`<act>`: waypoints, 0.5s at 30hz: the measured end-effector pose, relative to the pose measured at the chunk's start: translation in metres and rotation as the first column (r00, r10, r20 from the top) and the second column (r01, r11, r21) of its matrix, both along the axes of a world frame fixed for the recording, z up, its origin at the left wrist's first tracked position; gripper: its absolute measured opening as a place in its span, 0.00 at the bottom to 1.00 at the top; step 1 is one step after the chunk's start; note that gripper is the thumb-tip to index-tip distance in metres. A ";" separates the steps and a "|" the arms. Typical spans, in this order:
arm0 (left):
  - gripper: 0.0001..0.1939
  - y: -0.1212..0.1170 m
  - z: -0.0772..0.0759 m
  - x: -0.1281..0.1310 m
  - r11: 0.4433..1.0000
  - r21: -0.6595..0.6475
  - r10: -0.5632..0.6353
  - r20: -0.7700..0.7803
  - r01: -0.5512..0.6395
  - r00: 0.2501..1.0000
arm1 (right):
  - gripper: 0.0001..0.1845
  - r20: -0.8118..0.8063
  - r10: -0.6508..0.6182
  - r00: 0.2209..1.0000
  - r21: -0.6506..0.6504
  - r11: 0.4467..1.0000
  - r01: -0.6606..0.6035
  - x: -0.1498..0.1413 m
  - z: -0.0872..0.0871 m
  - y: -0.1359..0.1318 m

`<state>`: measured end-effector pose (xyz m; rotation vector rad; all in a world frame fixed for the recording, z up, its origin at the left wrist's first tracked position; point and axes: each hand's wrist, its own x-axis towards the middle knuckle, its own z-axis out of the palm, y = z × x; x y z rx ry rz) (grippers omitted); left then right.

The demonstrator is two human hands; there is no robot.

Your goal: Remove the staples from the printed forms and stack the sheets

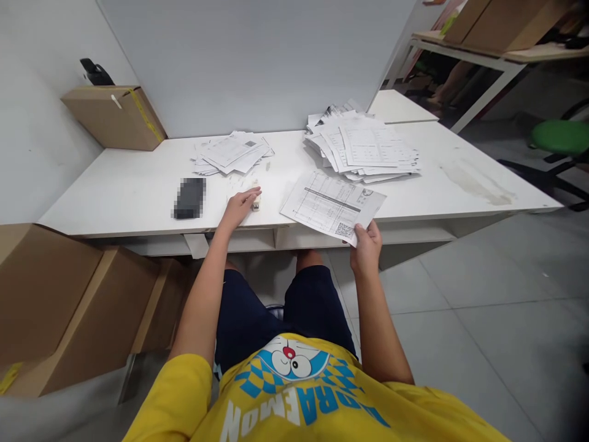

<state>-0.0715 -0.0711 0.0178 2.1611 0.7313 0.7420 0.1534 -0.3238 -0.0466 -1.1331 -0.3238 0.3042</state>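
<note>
My right hand point(367, 248) grips a printed sheet point(334, 205) by its near right corner, thumb on top. A table of text, a QR code and a round mark show on that sheet, which is tilted over the desk's front edge. My left hand point(239, 207) is at the desk's front, its fingers closed around a small pale block point(256, 204) with a dark patch, partly hidden by the fingers. Beyond my left hand lies a small pile of papers point(234, 151). A larger, fanned-out stack of papers point(363, 144) lies behind the held sheet.
A blurred-out dark object point(190, 198) lies on the white desk point(138, 178), left of my left hand. A cardboard box point(113, 116) stands at the back left. More cardboard boxes point(59, 294) are at lower left. A grey panel point(257, 67) rises behind the desk; a green stool point(564, 136) is far right.
</note>
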 end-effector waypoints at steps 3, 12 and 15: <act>0.23 0.000 0.000 0.000 1.000 0.016 0.005 -0.012 -0.004 1.000 | 0.21 -0.031 -0.026 0.999 0.027 0.999 0.027 -0.004 -0.001 0.000; 0.26 0.001 0.000 0.000 0.999 0.034 0.019 -0.055 -0.017 0.998 | 0.22 -0.014 -0.101 0.995 0.029 0.994 0.102 0.001 -0.002 -0.007; 0.27 0.001 0.000 0.000 0.999 0.035 0.026 -0.060 -0.024 0.998 | 0.24 -0.021 -0.108 0.994 0.017 0.994 0.108 0.003 -0.004 -0.009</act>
